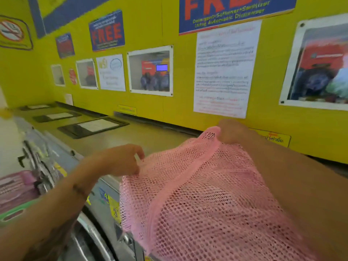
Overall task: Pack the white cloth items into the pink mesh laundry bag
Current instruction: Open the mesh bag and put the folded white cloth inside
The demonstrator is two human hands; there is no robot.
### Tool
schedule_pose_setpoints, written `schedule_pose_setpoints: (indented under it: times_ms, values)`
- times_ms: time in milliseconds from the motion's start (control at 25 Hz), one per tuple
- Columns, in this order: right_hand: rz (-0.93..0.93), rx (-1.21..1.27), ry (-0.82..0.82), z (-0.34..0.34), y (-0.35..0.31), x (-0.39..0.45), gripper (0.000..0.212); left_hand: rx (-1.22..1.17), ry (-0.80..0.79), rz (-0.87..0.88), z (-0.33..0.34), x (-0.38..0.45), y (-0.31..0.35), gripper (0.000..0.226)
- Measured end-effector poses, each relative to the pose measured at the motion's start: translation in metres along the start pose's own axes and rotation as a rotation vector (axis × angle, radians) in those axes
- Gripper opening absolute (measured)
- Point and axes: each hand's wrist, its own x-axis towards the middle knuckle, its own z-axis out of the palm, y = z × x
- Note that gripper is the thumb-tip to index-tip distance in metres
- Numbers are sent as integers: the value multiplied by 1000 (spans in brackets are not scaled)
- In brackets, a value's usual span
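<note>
The pink mesh laundry bag (203, 194) hangs in front of me over the front of a washing machine, filling the lower middle and right of the view. My right hand (233, 131) grips its top corner, held up near the yellow wall. My left hand (122, 159) pinches the bag's left upper edge between fingertips. The two hands hold the bag's top edge stretched between them. No white cloth items are visible; a pale shape inside the mesh is too unclear to name.
A row of washing machines runs along the yellow wall, their flat tops (131, 136) with dark lids (92, 127). A machine door rim (88, 236) sits below my left arm. A purple basket with green rim (15, 191) stands at the left.
</note>
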Motion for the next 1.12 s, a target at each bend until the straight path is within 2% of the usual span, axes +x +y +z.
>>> schedule_pose_setpoints:
  times_ms: [120, 200, 280, 320, 400, 440, 520, 600, 720, 880, 1000, 1120]
  values:
    - [35, 74, 160, -16, -14, 15, 14, 14, 11, -4, -6, 10, 0, 49]
    - [62, 119, 206, -18, -23, 24, 23, 61, 17, -13, -6, 16, 3, 60]
    - [87, -2, 98, -13, -29, 29, 36, 78, 122, 37, -2, 21, 13, 67]
    - [104, -84, 19, -8, -30, 29, 37, 40, 205, 123, 4, 25, 22, 65]
    - [140, -173, -102, 3, -31, 25, 26, -79, 263, 352, 21, 34, 43, 56]
    - [141, -182, -148, 7, -32, 22, 20, -115, 212, 435, 30, 39, 52, 56]
    - [120, -189, -224, 10, -27, 15, 17, -79, 26, 470, 48, 50, 63, 63]
    - [105, -182, -321, 2, -16, 4, 28, 47, -116, 444, 55, 58, 65, 69]
    - [59, -142, -413, -25, 14, -29, 48, 28, -73, 456, 43, 64, 75, 53]
    - [44, -80, -386, -63, 59, -98, 51, 7, 98, 666, 33, 51, 114, 40]
    - [112, -71, -331, -87, 106, -148, 53, -93, 53, 845, 37, 26, 163, 31]
    - [243, -93, -350, -106, 155, -199, 55, -199, -106, 1003, 45, -11, 216, 9]
